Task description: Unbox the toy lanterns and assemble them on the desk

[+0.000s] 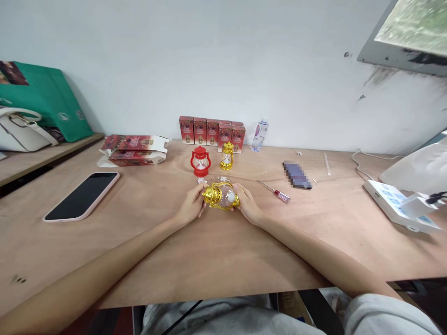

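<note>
In the head view, a gold toy lantern (pixel 220 196) with a clear globe lies on its side between my two hands, above the middle of the table. My left hand (pixel 191 203) is closed on its pointed top end. Around the base at the other end, my right hand (pixel 247 203) has its fingers wrapped. Just behind stand a red lantern (pixel 200 161) and a smaller-looking gold lantern (pixel 226 157), both upright. Small loose parts (pixel 222 178) lie in front of them. To the right of my right hand rests a screwdriver (pixel 279 194) with a red and clear handle.
Red boxes (pixel 206 131) line the wall beside a water bottle (pixel 260 135). Opened boxes (pixel 134 150) lie at back left, a pink-cased phone (pixel 83 197) nearer. On the right are a blurred-out dark phone (pixel 296 175) and a power strip (pixel 398 204) with a cable.
</note>
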The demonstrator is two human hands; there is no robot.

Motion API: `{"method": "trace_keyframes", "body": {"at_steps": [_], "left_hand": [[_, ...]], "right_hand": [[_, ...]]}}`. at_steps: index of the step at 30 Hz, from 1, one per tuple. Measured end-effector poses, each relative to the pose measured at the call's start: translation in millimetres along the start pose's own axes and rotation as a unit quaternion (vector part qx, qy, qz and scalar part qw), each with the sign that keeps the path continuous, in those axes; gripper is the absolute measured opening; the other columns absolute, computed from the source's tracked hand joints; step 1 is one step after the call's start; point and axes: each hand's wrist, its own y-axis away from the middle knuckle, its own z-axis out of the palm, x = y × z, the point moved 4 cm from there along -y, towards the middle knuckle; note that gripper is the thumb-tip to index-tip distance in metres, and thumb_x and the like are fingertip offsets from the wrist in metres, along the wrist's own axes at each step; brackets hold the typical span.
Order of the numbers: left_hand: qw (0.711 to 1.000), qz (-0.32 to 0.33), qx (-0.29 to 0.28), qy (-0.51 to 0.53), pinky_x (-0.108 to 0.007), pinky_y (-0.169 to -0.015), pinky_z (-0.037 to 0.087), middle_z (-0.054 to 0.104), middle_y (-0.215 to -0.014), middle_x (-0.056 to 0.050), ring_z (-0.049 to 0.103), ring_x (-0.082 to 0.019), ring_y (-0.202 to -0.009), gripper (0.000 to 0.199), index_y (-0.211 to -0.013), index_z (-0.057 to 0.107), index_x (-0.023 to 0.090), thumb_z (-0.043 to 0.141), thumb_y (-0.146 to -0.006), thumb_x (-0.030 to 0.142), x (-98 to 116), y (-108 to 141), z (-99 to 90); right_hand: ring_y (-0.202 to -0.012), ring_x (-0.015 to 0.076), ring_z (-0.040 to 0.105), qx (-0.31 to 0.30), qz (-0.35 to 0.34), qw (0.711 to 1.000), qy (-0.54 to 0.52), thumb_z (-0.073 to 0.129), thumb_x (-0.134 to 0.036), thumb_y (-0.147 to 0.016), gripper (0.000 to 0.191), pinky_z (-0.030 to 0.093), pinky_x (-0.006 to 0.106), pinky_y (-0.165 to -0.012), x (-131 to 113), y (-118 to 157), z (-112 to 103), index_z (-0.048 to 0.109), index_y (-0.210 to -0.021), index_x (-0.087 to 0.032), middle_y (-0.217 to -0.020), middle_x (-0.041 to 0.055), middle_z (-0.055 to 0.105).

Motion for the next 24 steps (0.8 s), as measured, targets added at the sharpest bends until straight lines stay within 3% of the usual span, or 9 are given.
{"method": "trace_keyframes", "body": {"at_steps": [13,24], "left_hand": [[0.998,0.027,0.053,0.010,-0.012,-0.025,0.029,0.041,-0.056,0.008,0.031,-0.001,-0.030,0.011,-0.079,0.046,0.018,0.046,-0.084,0.028,6.4,5.8,5.2],[0.994,0.065,0.092,-0.013,-0.016,-0.027,0.027,0.041,-0.056,0.007,0.034,-0.004,-0.030,0.019,-0.078,0.048,0.020,0.046,-0.087,0.036,9.3,11.6,-1.6]], "right_hand": [[-0.063,0.0117,0.050,-0.033,0.067,0.994,-0.084,0.061,-0.059,-0.070,0.042,0.039,0.021,-0.046,2.8,0.6,10.0,0.052,-0.082,-0.020,-0.072,-0.0004,0.058],[-0.054,0.0107,0.043,0.017,-0.036,0.999,0.015,0.050,-0.063,-0.076,0.041,0.039,0.023,-0.042,-3.7,6.8,7.2,0.047,-0.077,-0.022,-0.066,-0.0038,0.047]]}}
